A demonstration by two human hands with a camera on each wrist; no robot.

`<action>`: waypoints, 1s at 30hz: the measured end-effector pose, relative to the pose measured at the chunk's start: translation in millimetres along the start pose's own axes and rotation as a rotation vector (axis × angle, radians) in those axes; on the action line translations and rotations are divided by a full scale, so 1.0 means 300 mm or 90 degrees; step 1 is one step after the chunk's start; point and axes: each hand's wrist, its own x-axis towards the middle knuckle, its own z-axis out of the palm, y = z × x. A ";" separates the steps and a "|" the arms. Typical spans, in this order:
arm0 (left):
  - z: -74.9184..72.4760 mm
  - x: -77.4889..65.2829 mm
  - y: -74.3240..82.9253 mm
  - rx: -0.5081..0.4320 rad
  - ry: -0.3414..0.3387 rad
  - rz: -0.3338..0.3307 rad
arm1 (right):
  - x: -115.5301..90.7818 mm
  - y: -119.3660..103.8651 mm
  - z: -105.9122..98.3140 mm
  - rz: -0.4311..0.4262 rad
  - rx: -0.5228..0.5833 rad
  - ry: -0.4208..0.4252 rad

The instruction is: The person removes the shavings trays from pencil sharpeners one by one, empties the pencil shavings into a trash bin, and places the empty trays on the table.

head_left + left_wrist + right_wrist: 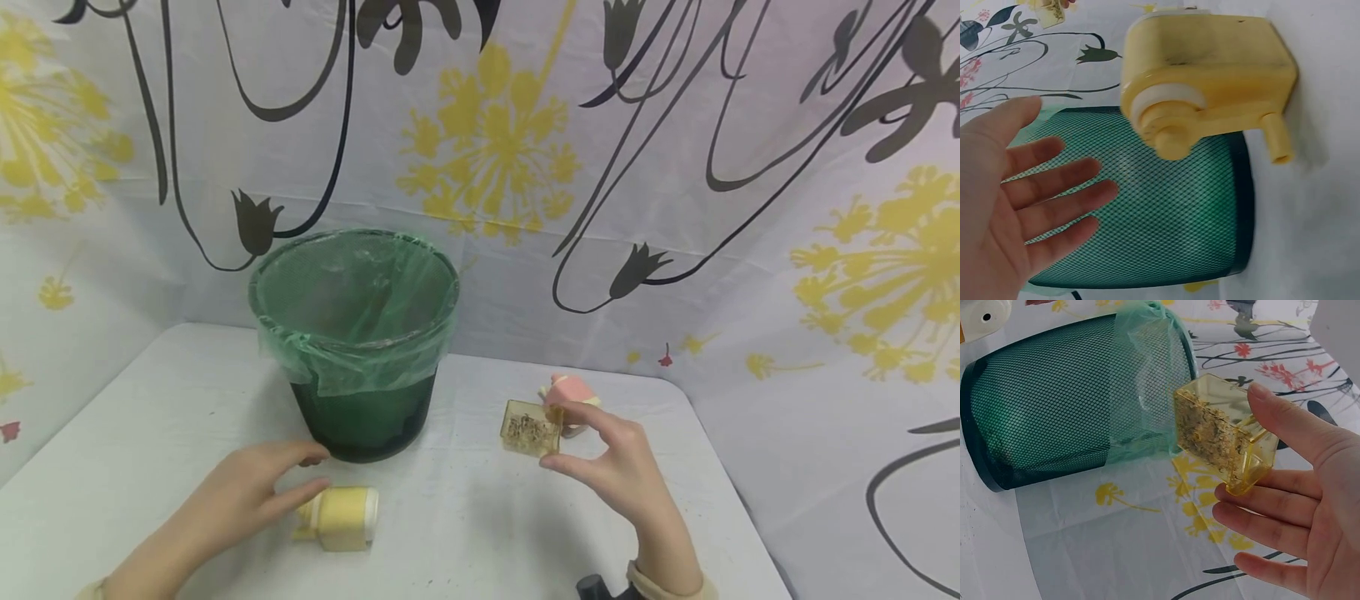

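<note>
The lower inside of the dark green mesh bin (371, 421), lined with a translucent green plastic bag (356, 371), is hidden by its near wall. The right hand (618, 462) covers part of a pink-and-cream object (572, 390) behind it, so its full shape is hard to make out. The left thumb overlaps one end of a yellow boxy device with a small crank (347, 518) (the left wrist view shows that end plainly). At the bottom edge, a dark cylindrical object (594, 587) is cut off.

The right hand pinches a translucent yellow plastic box (529, 429) between thumb and fingers, raised over the white tabletop (450, 533), to the right of the bin. Brown and dark flakes (1207, 431) lie inside it. The left hand (240, 487) grasps nothing, its fingers loosely extended beside the device, which lies just in front of the bin. Behind everything hangs a pale cloth with grey and yellow flowers (495, 154); the bin stands before it.
</note>
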 end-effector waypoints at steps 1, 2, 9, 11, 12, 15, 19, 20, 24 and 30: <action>-0.005 0.007 -0.003 0.004 0.029 0.019 | 0.005 0.000 -0.001 -0.002 0.001 0.003; -0.011 0.013 -0.005 0.006 0.054 0.031 | 0.011 -0.001 -0.002 -0.003 0.000 0.005; -0.064 0.055 -0.010 0.021 0.141 0.059 | 0.043 -0.008 -0.006 -0.007 -0.021 0.015; -0.079 0.062 -0.013 0.037 0.153 0.052 | 0.053 -0.006 -0.007 -0.020 -0.022 0.019; -0.087 0.064 -0.016 0.047 0.161 0.049 | 0.058 -0.006 -0.007 -0.023 -0.022 0.021; -0.115 0.074 -0.023 0.084 0.183 0.028 | 0.071 -0.006 -0.010 -0.014 -0.026 0.020; -0.150 0.087 -0.032 0.116 0.215 -0.005 | 0.088 -0.010 -0.014 0.014 -0.028 0.016; -0.158 0.090 -0.033 0.117 0.221 -0.015 | 0.092 -0.011 -0.015 0.018 -0.029 0.015; -0.181 0.106 -0.030 0.117 0.226 -0.060 | 0.105 -0.017 -0.018 0.032 -0.034 0.016; -0.197 0.137 -0.022 0.111 0.236 -0.117 | 0.127 -0.029 -0.022 0.046 -0.039 0.015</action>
